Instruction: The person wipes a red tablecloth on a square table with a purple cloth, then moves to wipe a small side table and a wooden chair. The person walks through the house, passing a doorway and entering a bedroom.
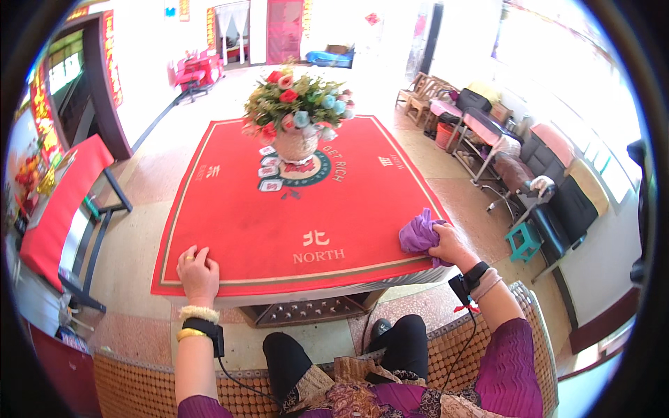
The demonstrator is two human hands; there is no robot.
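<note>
A crumpled purple cloth (418, 233) is gripped in my right hand (450, 244) at the near right corner of the table. Under it lies a red printed table cover (235, 209) with a pale border line. My left hand (198, 270) rests on the cover near its front left corner, fingers bent and apart, holding nothing. Towards the far half of the cover stands a woven-looking flowerpot (297, 147) with a bouquet of red, pink and blue flowers (300, 102). The pot sits over the round printed design, hiding part of it.
A beaded seat mat (136, 384) covers the seat beneath me. To the left is a red-covered side table (62, 204). On the right stand black chairs (562, 214), a teal plastic stool (522, 242), a red bucket (446, 136) and wooden chairs (424, 94). Cables hang from both wrist straps.
</note>
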